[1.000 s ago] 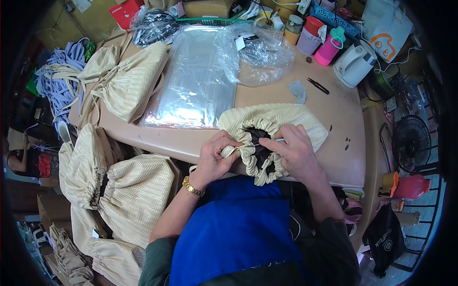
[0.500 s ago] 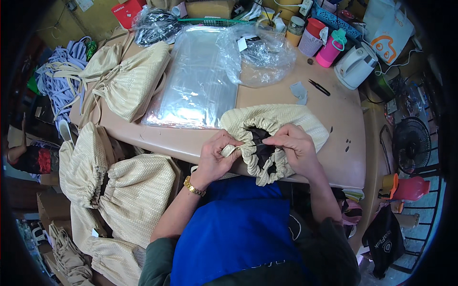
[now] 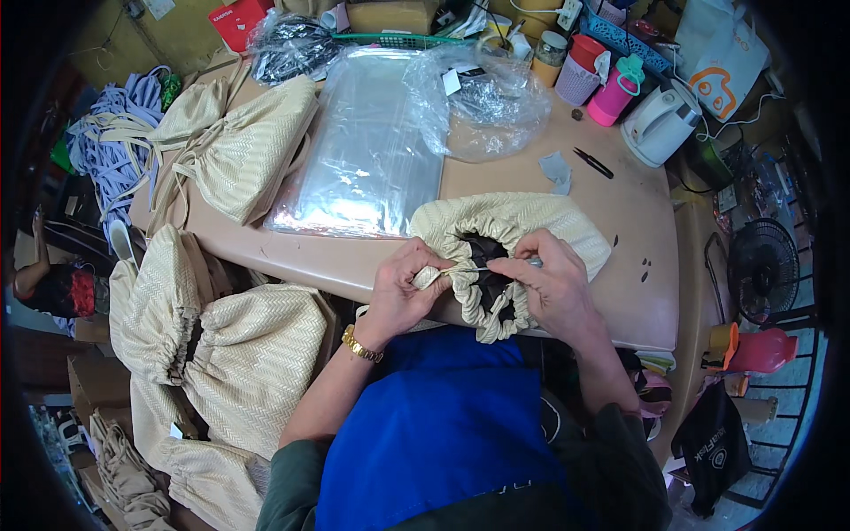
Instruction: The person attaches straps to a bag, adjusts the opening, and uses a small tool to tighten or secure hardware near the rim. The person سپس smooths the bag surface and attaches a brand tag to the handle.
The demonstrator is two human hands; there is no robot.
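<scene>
Nearest the wearer, a blue apron fills the 6 o'clock part of the view, with both forearms rising from it toward the near edge of the tan tabletop. The left hand, a gold bracelet at its wrist, is curled with thumb and fingertips pinched on the gathered cream rim of a woven drawstring bag that lies at the tabletop's near edge, just past the apron. The right hand, at 3 o'clock from the left, is closed too, its fingertips pinching a thin metal tool that runs across the bag's dark, ruffled opening toward the left hand. At 9 o'clock from the hands, off the tabletop's edge, more finished cream bags are heaped. Farther on, at 11 o'clock, a stack of clear plastic sleeves lies flat on the tabletop, with another cream bag at its left. At 12 o'clock a crumpled clear plastic bag sits beyond the sleeves. At 1 o'clock, farthest off, black scissors, a pink bottle and a white kettle stand near the far corner.
</scene>
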